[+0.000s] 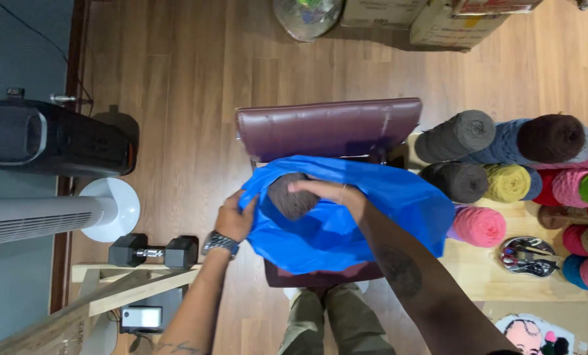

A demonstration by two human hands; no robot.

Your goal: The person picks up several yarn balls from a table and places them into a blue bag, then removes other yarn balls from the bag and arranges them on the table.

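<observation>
A bright blue plastic bag (pixel 386 204) lies open on the seat of a dark maroon chair (pixel 327 128). My left hand (pixel 235 217), with a metal watch on the wrist, grips the bag's left edge and holds it open. Inside the mouth of the bag, my right hand (pixel 330 194) rests on a brown ball of yarn (pixel 290 197), fingers curled over its top. The lower part of the yarn ball is hidden by the blue plastic.
A wooden table (pixel 478 269) at right carries several yarn rolls (pixel 465 135) in grey, blue, brown, pink and green, plus a metal dish with scissors (pixel 527 255). At left stand a black dumbbell (pixel 152 252), a white fan (pixel 106 210) and a black appliance (pixel 50 138). Cardboard boxes (pixel 438 20) sit at the back.
</observation>
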